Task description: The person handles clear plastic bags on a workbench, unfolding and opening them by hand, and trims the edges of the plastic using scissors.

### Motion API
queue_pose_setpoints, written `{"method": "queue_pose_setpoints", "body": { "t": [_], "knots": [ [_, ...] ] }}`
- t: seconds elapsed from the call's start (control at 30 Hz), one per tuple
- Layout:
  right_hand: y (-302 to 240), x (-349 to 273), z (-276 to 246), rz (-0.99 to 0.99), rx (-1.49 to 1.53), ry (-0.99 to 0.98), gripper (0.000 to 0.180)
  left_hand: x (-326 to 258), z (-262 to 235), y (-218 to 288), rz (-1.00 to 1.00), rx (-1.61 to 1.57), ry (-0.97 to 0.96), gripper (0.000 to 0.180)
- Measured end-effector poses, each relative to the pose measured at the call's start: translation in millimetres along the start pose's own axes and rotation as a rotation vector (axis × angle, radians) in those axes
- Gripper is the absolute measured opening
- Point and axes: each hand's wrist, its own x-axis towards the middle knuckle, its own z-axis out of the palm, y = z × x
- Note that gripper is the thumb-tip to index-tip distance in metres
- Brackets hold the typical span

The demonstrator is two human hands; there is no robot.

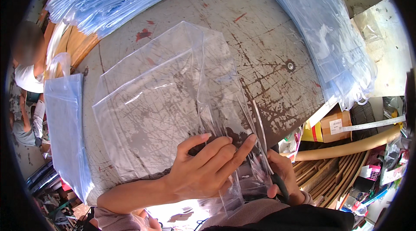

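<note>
Left hand (pixel 203 170) flat, fingers spread across the near edge of the clear plastic bag (pixel 169 101), pinning it to the scarred grey worktable (pixel 264 44). Right hand (pixel 284 174) sits just beside it, closed tight round a dark-handled tool (pixel 279 183), blade hidden under the film. The bag lies mid-table, near side at the table's front edge. Stacks of bluish plastic bags (pixel 333 36) flank it far left and right.

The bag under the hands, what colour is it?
The bag is clear, see-through plastic; the head view shows the scratched grey table through it.
</note>
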Motion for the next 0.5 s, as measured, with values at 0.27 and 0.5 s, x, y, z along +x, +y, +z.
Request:
{"method": "queue_pose_setpoints", "body": {
  "t": [0.27,0.5],
  "knots": [
    [-5.8,2.1,1.3,0.006,-0.004,0.068,0.086,-1.3,0.0,-1.2,-0.005,0.004,0.003,0.065],
    [-26.4,-5.2,0.3,0.008,0.173,0.104,0.071,-2.1,-1.9,-2.0,-0.003,-0.006,0.034,0.065]
  ]
}}
